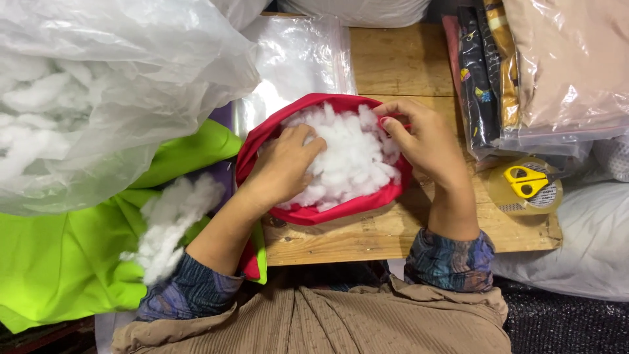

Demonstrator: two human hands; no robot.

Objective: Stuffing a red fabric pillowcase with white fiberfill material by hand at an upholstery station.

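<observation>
A red fabric cover [341, 208] lies open on the wooden table [393, 236], packed with white fluffy stuffing [354, 157]. My left hand [282, 167] presses down into the stuffing at the cover's left side, fingers bent into the fluff. On the right edge of the opening, my right hand [426, 141] pinches the red rim between thumb and fingers.
A large clear plastic bag of white stuffing [98, 92] sits at the left over lime-green fabric [59, 262], with a loose clump of stuffing [167, 226] beside it. Bagged fabrics [557, 72] are stacked at the right. Yellow-handled scissors [527, 180] rest on a tape roll [550, 196].
</observation>
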